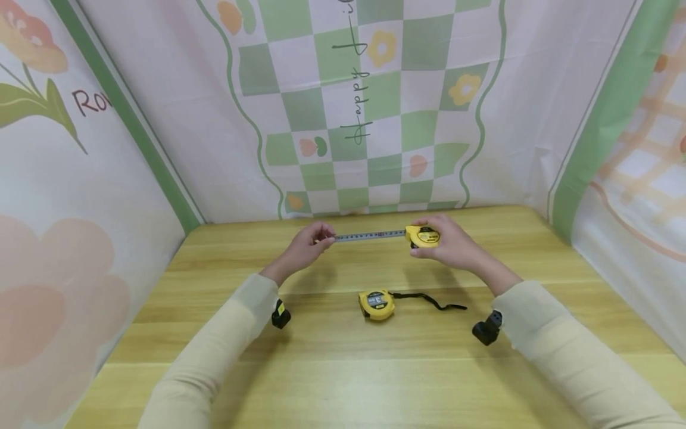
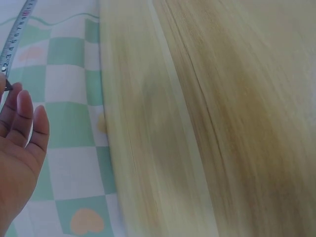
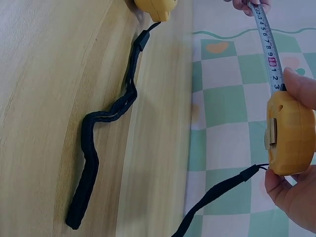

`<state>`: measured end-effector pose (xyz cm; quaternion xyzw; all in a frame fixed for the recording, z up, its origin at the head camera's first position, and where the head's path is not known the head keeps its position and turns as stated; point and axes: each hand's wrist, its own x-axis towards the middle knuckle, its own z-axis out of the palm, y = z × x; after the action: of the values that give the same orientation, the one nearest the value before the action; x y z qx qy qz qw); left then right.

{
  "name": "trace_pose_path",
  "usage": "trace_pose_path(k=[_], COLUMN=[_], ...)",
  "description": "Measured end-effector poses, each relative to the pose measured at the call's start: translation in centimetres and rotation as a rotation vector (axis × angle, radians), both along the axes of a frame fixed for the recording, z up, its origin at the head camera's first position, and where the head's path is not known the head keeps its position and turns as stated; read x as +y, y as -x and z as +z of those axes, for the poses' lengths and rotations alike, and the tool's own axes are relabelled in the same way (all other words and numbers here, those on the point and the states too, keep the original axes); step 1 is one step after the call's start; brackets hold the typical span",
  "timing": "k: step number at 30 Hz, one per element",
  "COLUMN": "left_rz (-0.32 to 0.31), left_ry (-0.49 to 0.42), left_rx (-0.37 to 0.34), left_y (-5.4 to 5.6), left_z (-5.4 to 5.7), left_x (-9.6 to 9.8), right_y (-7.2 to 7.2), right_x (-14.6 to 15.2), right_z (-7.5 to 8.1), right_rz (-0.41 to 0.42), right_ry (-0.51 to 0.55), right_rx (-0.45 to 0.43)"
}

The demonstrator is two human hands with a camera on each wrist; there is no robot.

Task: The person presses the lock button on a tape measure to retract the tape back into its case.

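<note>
My right hand [image 1: 449, 241] grips a yellow and black tape measure [image 1: 423, 236] above the back of the table. From its case a silver blade [image 1: 370, 236] runs left to my left hand [image 1: 306, 245], which pinches the end between thumb and fingertips. In the right wrist view the blade [image 3: 269, 54] shows the red 10 mark and a little past it, and a black wrist strap [image 3: 212, 197] hangs from the held case [image 3: 291, 133]. A second yellow tape measure [image 1: 377, 304] lies on the table between my forearms, nearer to me.
The second tape measure's black strap [image 1: 429, 298] trails right across the wooden table [image 1: 354, 381]. Printed cloth with green checks [image 1: 343, 107] hangs behind the table's back edge, and more cloth [image 1: 69, 238] covers the left side. Small black cameras [image 1: 487, 328] sit at both wrists.
</note>
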<state>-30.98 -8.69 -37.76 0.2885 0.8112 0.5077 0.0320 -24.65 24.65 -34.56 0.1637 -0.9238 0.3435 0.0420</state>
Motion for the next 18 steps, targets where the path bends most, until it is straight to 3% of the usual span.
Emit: trace_pose_path(k=[18], left_rz=[-0.006], left_ry=[0.003], left_rx=[-0.010], left_y=[0.01], left_z=[0.07], left_x=[0.63], right_y=[0.40], right_x=[-0.75], right_z=[-0.21], right_rz=[0.010], right_ry=[0.005], right_rx=[-0.006])
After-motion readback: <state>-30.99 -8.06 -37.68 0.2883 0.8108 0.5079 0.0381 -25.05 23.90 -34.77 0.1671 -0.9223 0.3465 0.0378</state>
